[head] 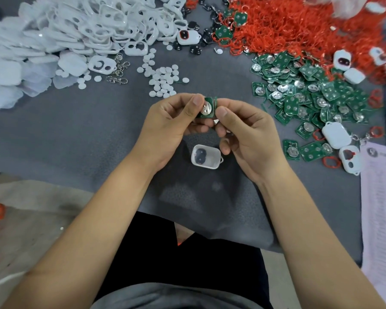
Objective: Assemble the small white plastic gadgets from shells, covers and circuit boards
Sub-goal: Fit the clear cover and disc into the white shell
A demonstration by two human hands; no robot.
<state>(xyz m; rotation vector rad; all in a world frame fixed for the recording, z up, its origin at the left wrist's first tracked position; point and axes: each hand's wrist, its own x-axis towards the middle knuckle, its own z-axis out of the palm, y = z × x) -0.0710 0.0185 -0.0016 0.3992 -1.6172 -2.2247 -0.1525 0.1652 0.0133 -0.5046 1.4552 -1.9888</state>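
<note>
Both hands meet above the middle of the grey mat. My left hand (172, 121) and my right hand (245, 132) pinch one green circuit board (206, 108) between thumbs and fingers; its silver battery clip faces up. Just below the hands an open white shell (206, 156) lies on the mat with dark button pads inside. A heap of green circuit boards (308, 94) lies to the right. White covers and shells (80, 30) are piled at the far left.
Red rubber rings (299, 23) are heaped at the far right. Small white discs (163, 79) and metal clasps (118, 72) lie ahead of the hands. Several finished white gadgets (334, 134) sit at the right, beside a printed paper sheet (381, 197).
</note>
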